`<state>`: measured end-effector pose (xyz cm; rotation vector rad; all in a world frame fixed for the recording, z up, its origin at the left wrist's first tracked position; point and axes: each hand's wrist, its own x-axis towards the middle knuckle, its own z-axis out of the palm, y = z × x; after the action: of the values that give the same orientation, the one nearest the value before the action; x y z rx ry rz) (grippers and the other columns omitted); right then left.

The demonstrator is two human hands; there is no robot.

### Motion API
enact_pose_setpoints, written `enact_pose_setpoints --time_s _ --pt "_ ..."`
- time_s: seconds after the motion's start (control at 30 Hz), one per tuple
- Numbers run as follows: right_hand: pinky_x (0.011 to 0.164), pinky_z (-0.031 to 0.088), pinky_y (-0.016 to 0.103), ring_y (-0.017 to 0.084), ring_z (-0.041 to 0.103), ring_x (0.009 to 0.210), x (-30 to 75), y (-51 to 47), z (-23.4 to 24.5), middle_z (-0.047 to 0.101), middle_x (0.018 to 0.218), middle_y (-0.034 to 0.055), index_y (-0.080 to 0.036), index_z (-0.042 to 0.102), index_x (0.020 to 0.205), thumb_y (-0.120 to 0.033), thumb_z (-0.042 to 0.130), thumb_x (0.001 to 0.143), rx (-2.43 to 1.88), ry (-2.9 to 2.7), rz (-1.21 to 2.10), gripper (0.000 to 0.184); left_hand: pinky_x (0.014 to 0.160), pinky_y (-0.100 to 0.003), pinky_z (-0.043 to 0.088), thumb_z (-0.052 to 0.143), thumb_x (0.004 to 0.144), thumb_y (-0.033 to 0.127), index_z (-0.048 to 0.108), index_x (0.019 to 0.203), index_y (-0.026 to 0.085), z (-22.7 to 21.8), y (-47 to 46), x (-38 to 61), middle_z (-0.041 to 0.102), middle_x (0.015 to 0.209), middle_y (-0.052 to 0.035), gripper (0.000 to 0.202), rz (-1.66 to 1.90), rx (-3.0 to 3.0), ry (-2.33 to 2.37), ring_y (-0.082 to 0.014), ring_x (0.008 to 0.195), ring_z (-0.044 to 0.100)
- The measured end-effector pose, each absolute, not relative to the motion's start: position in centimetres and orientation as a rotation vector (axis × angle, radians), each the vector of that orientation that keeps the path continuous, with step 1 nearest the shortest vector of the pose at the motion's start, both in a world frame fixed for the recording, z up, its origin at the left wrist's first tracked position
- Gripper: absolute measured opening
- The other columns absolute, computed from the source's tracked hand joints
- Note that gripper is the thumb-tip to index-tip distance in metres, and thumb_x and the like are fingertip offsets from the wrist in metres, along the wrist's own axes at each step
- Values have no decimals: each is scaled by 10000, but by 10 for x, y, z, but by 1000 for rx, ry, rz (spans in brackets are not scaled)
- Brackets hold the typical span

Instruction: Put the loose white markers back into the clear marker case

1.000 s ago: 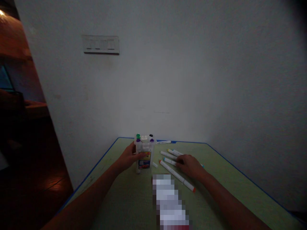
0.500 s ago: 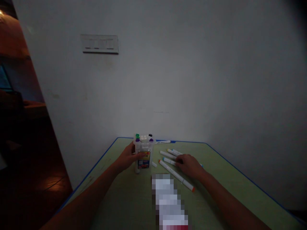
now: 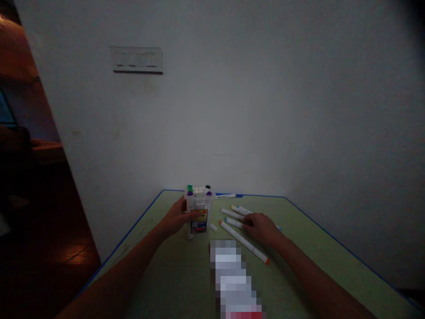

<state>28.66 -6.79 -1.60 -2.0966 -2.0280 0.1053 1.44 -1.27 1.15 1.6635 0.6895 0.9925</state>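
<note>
Orange-tipped white marker (image 3: 244, 242), blue-edged green table (image 3: 308, 252)

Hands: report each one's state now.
Left hand: closed on the clear marker case.
Right hand: at the blue-tipped marker, grip cannot be told.

A white wall (image 3: 232, 110) is rising behind a green table with blue edging (image 3: 332, 261), a switch panel (image 3: 137, 60) is sitting high on it, and a dark wooden floor (image 3: 66, 257) is catching warm light left of it.
</note>
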Motion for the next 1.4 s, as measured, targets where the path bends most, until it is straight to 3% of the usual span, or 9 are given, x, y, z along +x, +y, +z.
enact_pose_setpoints --time_s 1.4 --pt "645 341 270 185 608 776 288 -68 -16 698 839 73 -188 697 807 -269 526 781 -2075 -2049 103 191 817 -403 494 763 610 348 561 1046 143 11 -13 15 682 1018 -108 523 1017 1630 690 -261 919 643"
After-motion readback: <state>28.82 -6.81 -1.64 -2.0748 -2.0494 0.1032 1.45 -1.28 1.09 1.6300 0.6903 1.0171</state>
